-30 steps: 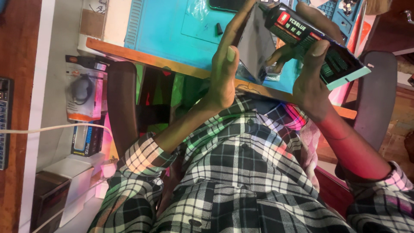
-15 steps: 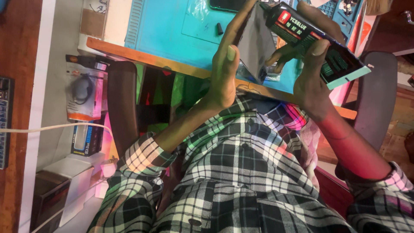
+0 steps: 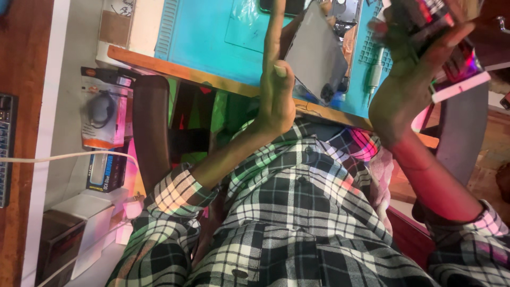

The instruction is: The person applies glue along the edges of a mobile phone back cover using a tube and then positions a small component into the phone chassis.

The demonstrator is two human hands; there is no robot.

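Head view: the fingers (image 3: 274, 32) of the left hand (image 3: 277, 98) are stretching out straight and close together along the near edge of a gray panel (image 3: 317, 57), with the thumb pressing in from the side, so the hand is pinching the panel by its edge. The panel is hanging tilted in the air just above the front edge of the surface (image 3: 175, 66), over a teal mat (image 3: 207, 37). It is looking thin, flat and stiff, probably light, and likely slippery on its smooth face. Gripping across two opposite edges seems safer than a one-sided pinch.

The fingers of the right hand (image 3: 406, 74) are curling around a dark box (image 3: 433, 18) with red and green on it, clamping it from below. The box is blurring, so its details are hard to tell. It appears rigid and easy to hold around its narrow sides.

Farther out, a slim tool (image 3: 374, 77) is lying on the mat. A packaged item (image 3: 101, 114) and a white cable (image 3: 64, 156) are sitting to the left.
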